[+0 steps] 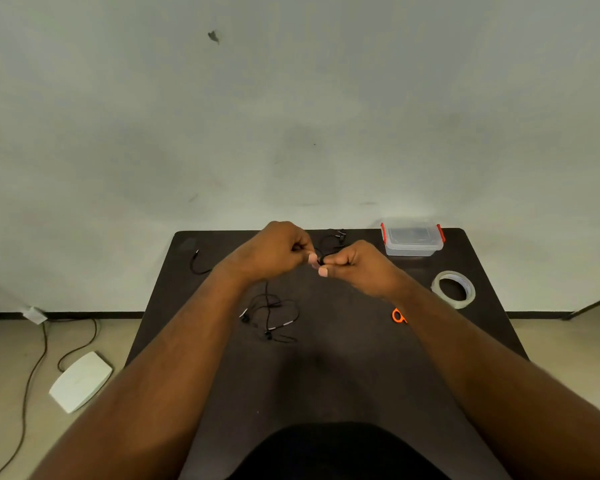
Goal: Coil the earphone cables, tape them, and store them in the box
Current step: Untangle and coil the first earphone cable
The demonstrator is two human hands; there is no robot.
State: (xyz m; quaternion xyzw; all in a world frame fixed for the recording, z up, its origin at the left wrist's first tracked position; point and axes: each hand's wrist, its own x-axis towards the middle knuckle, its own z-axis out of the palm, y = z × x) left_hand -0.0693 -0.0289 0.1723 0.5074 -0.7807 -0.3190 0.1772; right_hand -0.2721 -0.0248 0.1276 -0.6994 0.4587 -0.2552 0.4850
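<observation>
While both hands, left hand and right hand, pinch a black earphone cable above the desk, the box (lid on) sits beyond.

Dark table, loose earphone cables, lidded box, tape roll, orange scissors

I'm looking at what reads as a bare lab or test room, not a home. A plain pale wall, scuffed and unadorned, is filling most of my view. A small dark surface is standing right against it, with nothing decorative around. On the light floor to the left, a white flat device is lying with loose cables trailing off toward the baseboard. At the right edge, a second piece of dark furniture is poking in.
</observation>
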